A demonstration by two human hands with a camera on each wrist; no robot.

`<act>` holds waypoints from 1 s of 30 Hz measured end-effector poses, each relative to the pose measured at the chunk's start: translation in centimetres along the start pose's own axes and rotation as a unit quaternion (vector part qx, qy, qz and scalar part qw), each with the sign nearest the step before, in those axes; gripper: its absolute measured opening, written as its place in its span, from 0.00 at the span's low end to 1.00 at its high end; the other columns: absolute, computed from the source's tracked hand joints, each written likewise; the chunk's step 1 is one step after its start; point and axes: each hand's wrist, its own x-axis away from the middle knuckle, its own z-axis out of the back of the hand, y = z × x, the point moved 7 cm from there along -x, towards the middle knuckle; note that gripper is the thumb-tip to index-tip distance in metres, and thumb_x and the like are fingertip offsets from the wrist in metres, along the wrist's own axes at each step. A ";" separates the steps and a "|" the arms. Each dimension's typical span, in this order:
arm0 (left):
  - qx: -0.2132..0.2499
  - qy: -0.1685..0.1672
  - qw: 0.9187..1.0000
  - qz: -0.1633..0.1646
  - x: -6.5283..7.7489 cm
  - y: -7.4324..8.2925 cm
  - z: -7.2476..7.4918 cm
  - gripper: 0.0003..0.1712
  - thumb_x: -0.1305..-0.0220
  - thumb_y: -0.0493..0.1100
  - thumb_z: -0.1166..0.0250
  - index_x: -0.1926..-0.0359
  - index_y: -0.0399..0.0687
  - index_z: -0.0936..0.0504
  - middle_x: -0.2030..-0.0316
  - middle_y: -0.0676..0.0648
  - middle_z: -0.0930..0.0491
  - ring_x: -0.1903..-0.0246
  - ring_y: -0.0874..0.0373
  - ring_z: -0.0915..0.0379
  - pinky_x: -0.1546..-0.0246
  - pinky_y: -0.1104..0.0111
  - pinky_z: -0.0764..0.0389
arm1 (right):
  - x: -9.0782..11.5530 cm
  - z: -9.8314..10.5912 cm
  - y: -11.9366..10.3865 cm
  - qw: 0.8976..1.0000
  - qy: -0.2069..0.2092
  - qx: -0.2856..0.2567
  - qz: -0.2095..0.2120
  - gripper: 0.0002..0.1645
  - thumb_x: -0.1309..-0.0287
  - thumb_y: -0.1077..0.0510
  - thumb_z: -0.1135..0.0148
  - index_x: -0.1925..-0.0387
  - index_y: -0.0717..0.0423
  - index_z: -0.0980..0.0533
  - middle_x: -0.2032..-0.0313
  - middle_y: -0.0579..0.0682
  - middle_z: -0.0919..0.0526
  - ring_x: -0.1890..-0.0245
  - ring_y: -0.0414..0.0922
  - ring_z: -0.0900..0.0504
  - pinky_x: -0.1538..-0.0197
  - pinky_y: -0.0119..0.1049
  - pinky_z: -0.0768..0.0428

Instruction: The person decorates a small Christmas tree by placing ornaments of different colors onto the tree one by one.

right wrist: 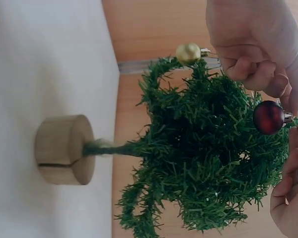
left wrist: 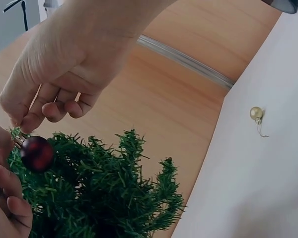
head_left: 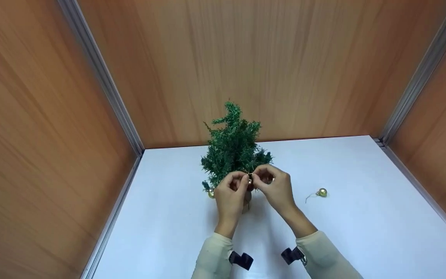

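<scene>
Tree (head_left: 232,145) part trimmed, by look of it: hung gold bauble (right wrist: 188,54) at lower left side — that one seems done. Red bauble (right wrist: 268,118) in work at tree's near side, left hand (head_left: 230,195) and right hand (head_left: 276,188) both pinching at its top (fastened to tree or not, cannot tell). Left over: loose gold bauble (head_left: 323,192) on white table (head_left: 362,232), right. Wooden panels (head_left: 265,66) behind, far side. Fingers crowd near branches — view blocked there.

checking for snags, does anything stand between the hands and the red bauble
Nothing visible does: the left hand and right hand pinch at the top of the red bauble, with the green tree behind it.
</scene>
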 end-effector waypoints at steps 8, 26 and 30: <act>-0.011 -0.002 1.000 0.005 -1.6 1.1 -0.9 0.03 0.37 0.43 0.31 0.67 0.50 0.15 0.82 0.55 0.25 0.81 0.65 0.33 0.79 0.74 0.32 | -1.3 0.7 -2.7 1.000 0.020 0.002 -0.008 0.04 0.42 0.70 0.35 0.71 0.61 0.20 0.76 0.51 0.21 0.78 0.40 0.31 0.73 0.28 0.32; -0.031 -0.001 0.999 0.016 -3.0 1.3 -1.1 0.04 0.37 0.44 0.30 0.68 0.51 0.15 0.82 0.55 0.24 0.81 0.64 0.32 0.81 0.74 0.31 | -3.0 0.6 0.1 1.000 0.029 -0.008 -0.009 0.04 0.40 0.64 0.35 0.69 0.54 0.18 0.77 0.45 0.20 0.79 0.41 0.30 0.76 0.29 0.33; -0.043 0.003 0.999 0.020 -3.1 1.2 -1.0 0.04 0.37 0.44 0.31 0.68 0.51 0.15 0.82 0.55 0.24 0.81 0.65 0.32 0.81 0.74 0.32 | -3.1 0.6 0.1 1.000 0.029 -0.003 -0.005 0.03 0.40 0.64 0.35 0.68 0.54 0.17 0.76 0.45 0.19 0.78 0.41 0.29 0.75 0.28 0.33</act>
